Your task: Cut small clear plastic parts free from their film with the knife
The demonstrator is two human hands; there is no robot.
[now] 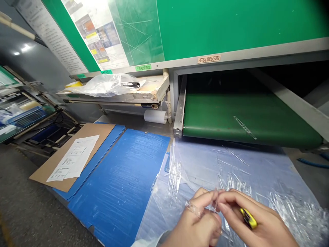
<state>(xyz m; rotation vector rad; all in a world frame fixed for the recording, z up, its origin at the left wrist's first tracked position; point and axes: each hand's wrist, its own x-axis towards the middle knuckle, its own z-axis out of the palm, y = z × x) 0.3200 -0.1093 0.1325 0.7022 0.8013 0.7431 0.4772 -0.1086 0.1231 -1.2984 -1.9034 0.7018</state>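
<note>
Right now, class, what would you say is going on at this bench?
A person's left hand and right hand meet over a clear plastic sheet, pinching a small clear plastic piece. The right hand also holds a yellow tool. Another clear strip lies on the green conveyor belt behind.

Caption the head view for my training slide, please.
Both hands, left hand and right hand, pinch a clear plastic piece above the plastic sheet.

1. Ahead of you, the green conveyor belt point(231, 120) lies open under a low overhang.
2. Crinkled clear film point(231, 168) covers the surface around you.
3. Blue sheets point(123, 175) lie flat leftward.
</note>
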